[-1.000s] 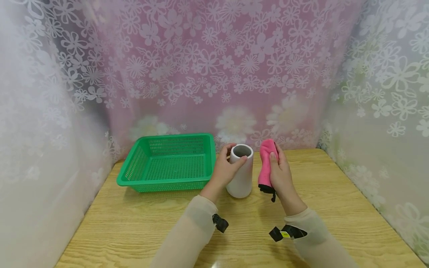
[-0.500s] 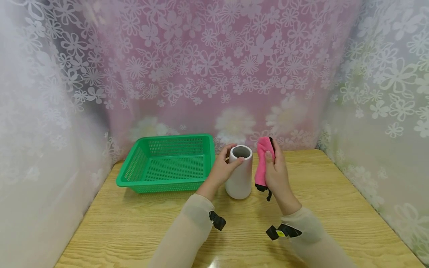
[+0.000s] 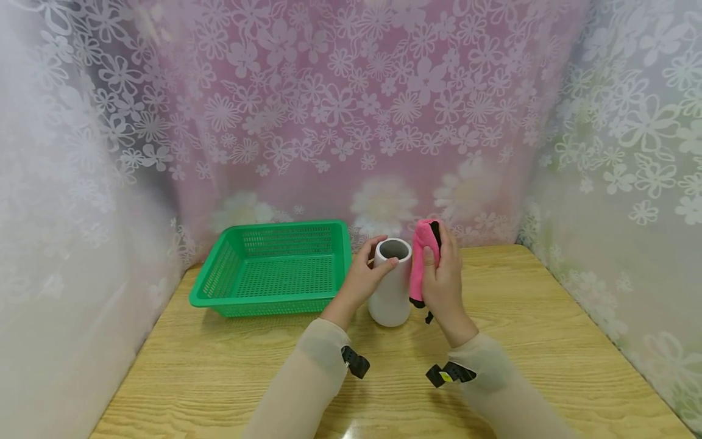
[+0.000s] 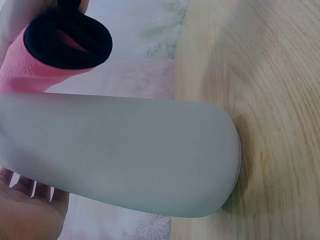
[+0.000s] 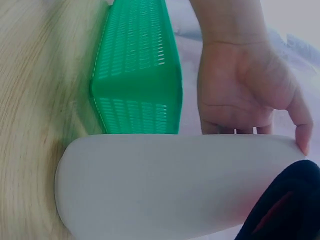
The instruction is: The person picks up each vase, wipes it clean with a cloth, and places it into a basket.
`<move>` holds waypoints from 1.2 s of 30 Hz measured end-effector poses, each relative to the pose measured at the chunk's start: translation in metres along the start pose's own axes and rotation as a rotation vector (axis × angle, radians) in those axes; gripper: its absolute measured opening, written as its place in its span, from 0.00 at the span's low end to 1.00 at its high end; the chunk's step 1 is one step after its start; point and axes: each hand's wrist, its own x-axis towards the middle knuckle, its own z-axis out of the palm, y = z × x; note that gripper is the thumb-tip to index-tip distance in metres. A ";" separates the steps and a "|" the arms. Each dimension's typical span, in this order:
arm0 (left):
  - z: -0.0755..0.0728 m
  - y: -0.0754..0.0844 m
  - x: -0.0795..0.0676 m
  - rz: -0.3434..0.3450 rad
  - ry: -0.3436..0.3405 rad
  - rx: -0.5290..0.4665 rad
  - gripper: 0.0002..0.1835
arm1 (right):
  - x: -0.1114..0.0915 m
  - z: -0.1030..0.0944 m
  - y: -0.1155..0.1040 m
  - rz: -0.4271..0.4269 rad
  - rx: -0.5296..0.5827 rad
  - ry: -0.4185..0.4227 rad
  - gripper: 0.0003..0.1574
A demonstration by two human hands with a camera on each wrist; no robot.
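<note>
A white vase-like cylinder point(image 3: 390, 299) with a round open top stands upright on the wooden table. My left hand point(image 3: 359, 281) holds it near the rim, thumb in front and fingers round the far side. My right hand point(image 3: 446, 286) grips a folded pink cloth point(image 3: 420, 262) with black edging and a short black cord hanging below. The cloth is just right of the cylinder's upper side; whether they touch I cannot tell. In the left wrist view the cloth's black end point(image 4: 67, 42) looks rolled into a tube. The fingers behind the cloth are mostly hidden.
A green plastic basket point(image 3: 274, 300) with perforated walls stands to the left of the white cylinder. The wooden table point(image 3: 219, 378) runs back to a pink flowered curtain point(image 3: 356, 122), with pale curtains on both sides.
My right hand has carried the pink cloth leftward and slightly upward, close to the white cylinder. My left hand and the cylinder stay nearly where they were.
</note>
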 end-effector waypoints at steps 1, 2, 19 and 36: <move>0.000 0.000 0.000 0.003 0.005 0.005 0.32 | 0.000 0.002 0.001 -0.019 -0.008 0.008 0.35; 0.000 -0.001 -0.001 0.009 0.010 0.010 0.32 | 0.000 0.003 0.001 -0.036 -0.017 0.016 0.36; 0.000 -0.007 0.001 0.000 -0.004 -0.011 0.33 | -0.005 0.027 -0.004 -0.050 -0.027 -0.003 0.35; -0.003 0.008 -0.008 -0.010 -0.032 -0.020 0.34 | -0.010 0.037 -0.003 -0.068 -0.090 0.045 0.34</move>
